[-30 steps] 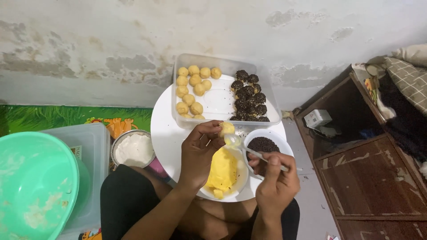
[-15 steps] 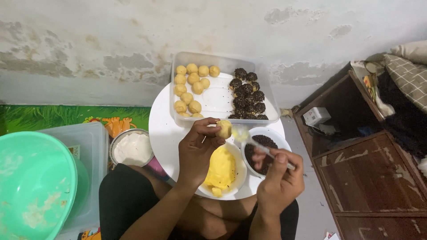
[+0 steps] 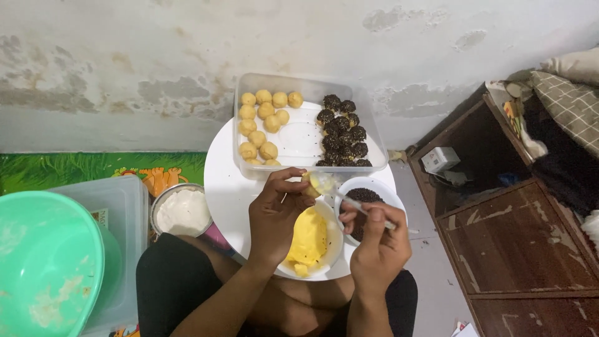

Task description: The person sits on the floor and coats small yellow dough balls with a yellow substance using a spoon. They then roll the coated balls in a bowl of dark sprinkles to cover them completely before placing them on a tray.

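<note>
Left hand point(image 3: 274, 218) pinches a small lump of yellow dough point(image 3: 307, 185) at its fingertips, just above the white bowl of yellow dough point(image 3: 310, 240). Right hand point(image 3: 377, 243) is closed on the handle of a clear plastic spoon point(image 3: 331, 186), whose bowl meets the lump — can't tell if there's dough in the spoon, too small and glary. Handle end is hidden inside the fist. Beside the dough bowl, partly behind the right hand's fingers, sits a white bowl of dark sprinkles point(image 3: 365, 196). Both bowls rest on a round white table point(image 3: 228, 181), w/ a clear rectangular plastic tray point(image 3: 299, 134) at its far side: plain yellow balls point(image 3: 265, 125) on the left, dark coated balls point(image 3: 343, 131) on the right. Left of the table, a metal bowl of white cream point(image 3: 182, 211) — then a green plastic basin point(image 3: 43, 262), cut off by the frame edge.
</note>
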